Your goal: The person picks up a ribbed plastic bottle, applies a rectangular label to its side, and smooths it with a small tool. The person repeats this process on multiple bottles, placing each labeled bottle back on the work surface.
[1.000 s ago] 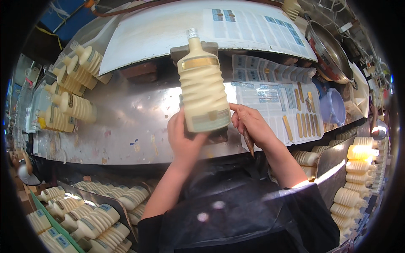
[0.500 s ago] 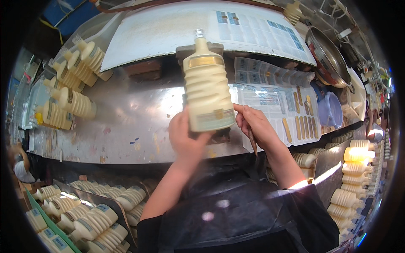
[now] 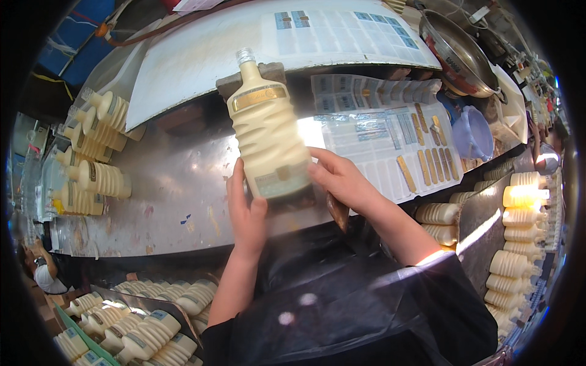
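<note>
Worktop (image 3: 168, 183) room opens leftward, front edge nearest me. Over it, my half-curled left hand (image 3: 247, 210) and right hand (image 3: 345, 183) (plus brown tool (image 3: 337, 213)) grip the bottle (image 3: 271, 137) low; long axis leans left, neck pointing away.

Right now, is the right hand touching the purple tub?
Apart. The head view shows the label sheet lying plainly between the right hand and the purple tub.

Around the held bottle (image 3: 265, 131): board (image 3: 201, 64) at twelve o'clock, pan (image 3: 456, 46) at two, label sheets (image 3: 357, 139) at three, boxed bottles (image 3: 146, 335) at seven, other bottles (image 3: 105, 180) at nine.
</note>
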A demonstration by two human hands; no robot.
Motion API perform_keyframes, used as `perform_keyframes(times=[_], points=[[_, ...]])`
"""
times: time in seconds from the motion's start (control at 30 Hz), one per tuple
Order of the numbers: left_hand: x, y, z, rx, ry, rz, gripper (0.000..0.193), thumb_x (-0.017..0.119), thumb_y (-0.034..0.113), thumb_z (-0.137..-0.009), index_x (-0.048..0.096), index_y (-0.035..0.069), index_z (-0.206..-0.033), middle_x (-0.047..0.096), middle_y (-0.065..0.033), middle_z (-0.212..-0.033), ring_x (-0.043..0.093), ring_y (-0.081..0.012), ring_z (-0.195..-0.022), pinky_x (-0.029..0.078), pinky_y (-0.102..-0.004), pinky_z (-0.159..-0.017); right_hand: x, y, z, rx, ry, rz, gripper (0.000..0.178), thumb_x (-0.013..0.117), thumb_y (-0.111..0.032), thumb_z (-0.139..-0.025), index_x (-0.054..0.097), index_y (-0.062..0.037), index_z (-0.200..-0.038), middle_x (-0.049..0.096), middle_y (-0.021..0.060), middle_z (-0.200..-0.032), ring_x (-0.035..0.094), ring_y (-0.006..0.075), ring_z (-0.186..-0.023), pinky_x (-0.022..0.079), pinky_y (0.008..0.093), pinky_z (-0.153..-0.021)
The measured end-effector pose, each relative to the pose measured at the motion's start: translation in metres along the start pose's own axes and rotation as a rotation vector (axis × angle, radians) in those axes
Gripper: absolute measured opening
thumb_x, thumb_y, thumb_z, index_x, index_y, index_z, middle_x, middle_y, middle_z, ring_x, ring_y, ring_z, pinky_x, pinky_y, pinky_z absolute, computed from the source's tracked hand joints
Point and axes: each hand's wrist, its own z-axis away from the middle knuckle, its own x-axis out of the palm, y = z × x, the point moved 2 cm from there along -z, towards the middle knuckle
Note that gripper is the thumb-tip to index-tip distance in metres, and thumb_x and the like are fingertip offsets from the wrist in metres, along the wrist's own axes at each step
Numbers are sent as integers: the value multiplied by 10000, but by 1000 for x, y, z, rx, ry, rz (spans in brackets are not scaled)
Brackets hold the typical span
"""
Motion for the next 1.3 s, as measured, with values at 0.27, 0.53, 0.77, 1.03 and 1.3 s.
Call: perform_keyframes(times=[0.27, 0.53, 0.77, 1.03, 1.3], points=[[13, -7, 5, -249, 75, 200, 664, 639, 259, -1013, 388, -44, -1548, 465, -136, -1375, 460, -248, -1322, 338, -377, -1158, 2, -14, -1, 84, -30, 131, 515, 711, -314, -928, 625, -49, -1362, 731, 129, -859, 701, 188, -789, 557, 345, -755], [14, -13, 6, -288, 112, 366, 632, 624, 245, -1030, 400, -37, -1550, 457, -122, -1377, 458, -223, -1317, 341, -361, -1152, 3, -14, -2, 64, -15, 173, 533, 746, -308, -895, 638, -53, -1351, 717, 113, -828, 683, 164, -750, 554, 336, -727], [14, -23, 6, -219, 63, 238, 643, 621, 260, -1034, 392, -44, -1551, 468, -127, -1374, 457, -228, -1317, 335, -366, -1155, 1, -16, -1, 75, -15, 201, 523, 742, -306, -898, 646, -58, -1348, 708, 102, -820, 666, 141, -748, 548, 324, -713], [9, -16, 5, -100, 33, 151, 749, 487, 441, -1058, 305, -66, -1578, 462, -197, -1460, 413, -296, -1371, 275, -421, -1190, -6, 2, -5, 39, -84, -84, 431, 541, -315, -1066, 614, -69, -1412, 666, -17, -893, 560, 60, -734, 479, 231, -642], [21, -18, 5, -266, 75, 209, 766, 579, 428, -1027, 297, -56, -1551, 411, -188, -1459, 415, -292, -1373, 309, -422, -1178, 11, -9, 1, 73, 50, 31, 514, 713, -291, -951, 616, -55, -1398, 606, -7, -748, 565, 70, -677, 490, 258, -637]])
